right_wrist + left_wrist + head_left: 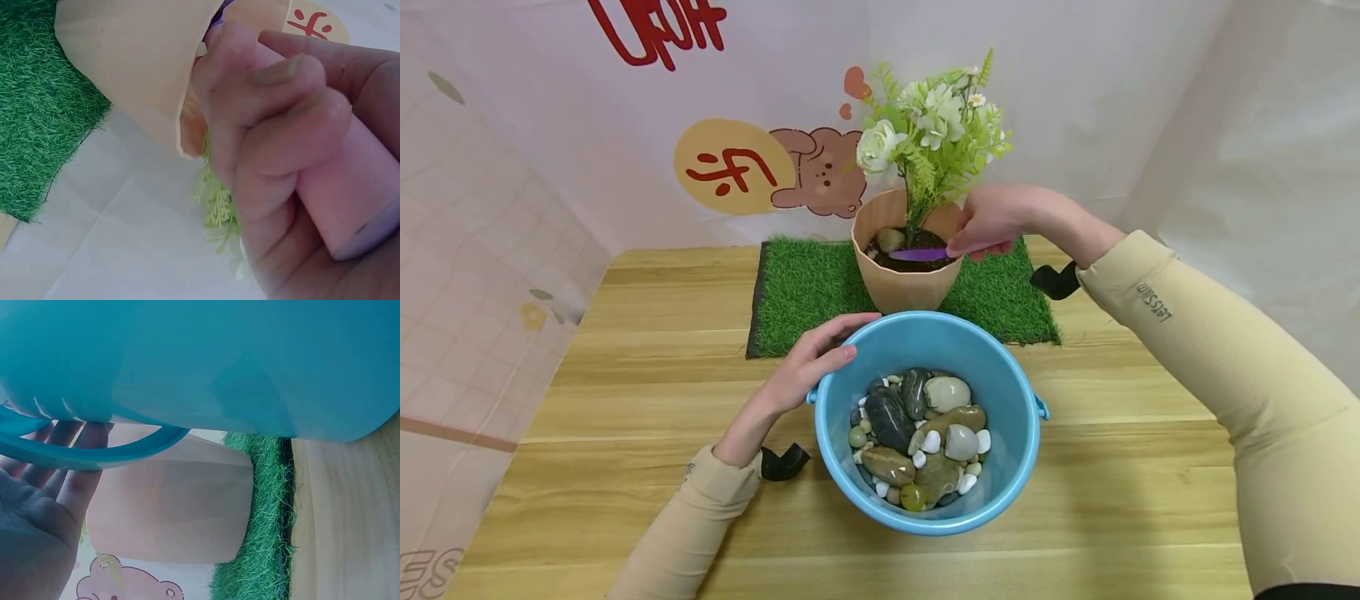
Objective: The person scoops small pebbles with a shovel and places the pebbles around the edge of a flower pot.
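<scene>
My right hand grips the pink handle of a small trowel with a purple blade. Its blade lies over the dark soil in a peach flower pot, beside a rounded stone. At the near side of the pot is a blue bucket of stones. Against the bucket's outer wall rest the nearly straight fingers of my left hand, with the thumb at the rim. In the left wrist view those fingers pass behind the bucket's blue handle.
White flowers with green leaves rise from the pot. Beneath it lies an artificial grass mat on the wooden table. Wet dark, brown and white stones fill the bucket's bottom. A printed white cloth hangs behind.
</scene>
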Demonstrator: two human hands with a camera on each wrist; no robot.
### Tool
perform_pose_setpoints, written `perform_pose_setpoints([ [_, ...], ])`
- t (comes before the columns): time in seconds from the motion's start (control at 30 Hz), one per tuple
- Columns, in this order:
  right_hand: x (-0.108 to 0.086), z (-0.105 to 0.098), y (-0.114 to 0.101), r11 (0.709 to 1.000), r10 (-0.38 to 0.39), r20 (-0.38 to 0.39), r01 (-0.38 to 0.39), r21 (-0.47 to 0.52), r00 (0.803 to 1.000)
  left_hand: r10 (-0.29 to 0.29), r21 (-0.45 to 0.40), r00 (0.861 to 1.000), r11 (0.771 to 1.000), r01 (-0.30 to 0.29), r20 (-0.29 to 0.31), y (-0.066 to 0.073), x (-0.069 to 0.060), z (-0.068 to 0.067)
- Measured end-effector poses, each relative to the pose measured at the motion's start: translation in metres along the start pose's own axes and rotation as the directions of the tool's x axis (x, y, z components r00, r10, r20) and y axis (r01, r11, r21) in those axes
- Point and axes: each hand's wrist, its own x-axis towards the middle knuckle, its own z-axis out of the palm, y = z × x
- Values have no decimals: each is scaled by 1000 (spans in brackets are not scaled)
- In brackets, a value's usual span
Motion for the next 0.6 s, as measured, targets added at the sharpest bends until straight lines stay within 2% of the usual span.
perform_pose_setpoints([
  [0.3,-18,3,6,998,-57,-81,58,15,995,1,-16,1000,1000,-1,2,0,-1,0],
  [0.6,-47,13,17,995,-92,-197,99,25,976,4,-23,1000,1000,-4,-3,-2,-1,0],
])
